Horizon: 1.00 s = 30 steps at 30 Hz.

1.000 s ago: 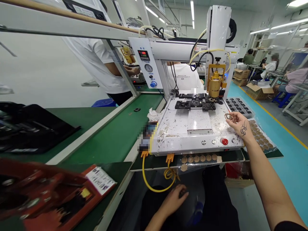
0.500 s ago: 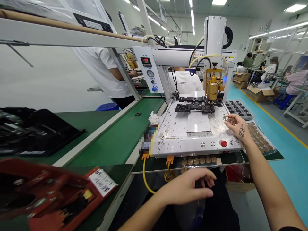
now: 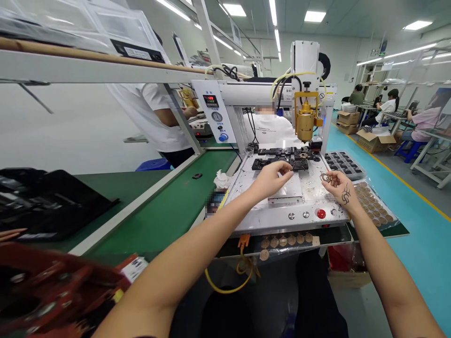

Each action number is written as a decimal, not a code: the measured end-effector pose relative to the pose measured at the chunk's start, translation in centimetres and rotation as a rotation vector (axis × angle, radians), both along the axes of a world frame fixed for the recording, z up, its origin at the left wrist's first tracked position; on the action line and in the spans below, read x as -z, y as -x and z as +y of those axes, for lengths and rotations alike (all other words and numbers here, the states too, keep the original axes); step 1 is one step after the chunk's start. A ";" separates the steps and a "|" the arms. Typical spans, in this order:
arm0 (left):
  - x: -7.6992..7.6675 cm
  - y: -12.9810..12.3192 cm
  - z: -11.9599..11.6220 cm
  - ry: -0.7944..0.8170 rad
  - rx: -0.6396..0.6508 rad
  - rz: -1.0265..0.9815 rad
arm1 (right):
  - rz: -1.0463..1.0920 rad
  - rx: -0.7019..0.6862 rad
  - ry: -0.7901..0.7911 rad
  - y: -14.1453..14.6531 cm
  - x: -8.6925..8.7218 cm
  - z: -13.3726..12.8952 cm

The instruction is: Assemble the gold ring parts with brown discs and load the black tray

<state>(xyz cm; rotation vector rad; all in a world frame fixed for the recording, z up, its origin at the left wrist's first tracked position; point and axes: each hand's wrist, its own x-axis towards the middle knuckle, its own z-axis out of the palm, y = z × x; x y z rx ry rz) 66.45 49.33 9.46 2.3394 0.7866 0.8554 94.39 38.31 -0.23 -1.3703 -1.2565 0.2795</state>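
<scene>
Over the white base plate [image 3: 246, 183] of a bench machine, my left hand [image 3: 270, 179] is raised just in front of the black fixture [image 3: 262, 164]. Its fingers are bent, with a gap between thumb and fingertips and nothing visible in them. My right hand [image 3: 340, 188] pinches a small round ring-like disc [image 3: 325, 178] by its edge, right of the fixture. The machine's gold dispensing head [image 3: 305, 123] hangs above the fixture's right part, where another round piece [image 3: 303, 156] lies.
A clear tray of black parts [image 3: 343, 164] and a sheet of round brown discs [image 3: 373, 204] lie at the right. A red press [image 3: 59, 291] stands at the lower left. Yellow cables [image 3: 225, 290] hang below the bench; people sit or stand beyond.
My left hand has risen from below the machine's front edge to the fixture. My right hand still holds the disc. The view has shifted slightly.
</scene>
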 end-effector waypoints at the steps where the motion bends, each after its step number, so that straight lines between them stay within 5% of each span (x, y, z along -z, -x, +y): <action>1: -0.5 -1.0 1.2 -0.026 -0.020 0.029 | -0.001 -0.001 -0.005 -0.1 0.1 0.1; 7: -1.7 -6.9 7.0 -0.070 -0.073 0.145 | -0.005 0.010 -0.048 -0.2 0.7 0.5; 13: -1.0 -11.1 9.6 -0.085 -0.076 0.241 | -0.015 0.025 -0.083 0.1 0.4 0.5; 23: -0.1 -12.4 9.2 -0.149 -0.035 0.512 | 0.043 0.065 -0.162 -0.3 1.1 1.2; 30: -2.3 -13.9 8.9 -0.098 0.007 0.720 | 0.090 0.110 -0.182 -1.1 1.3 1.3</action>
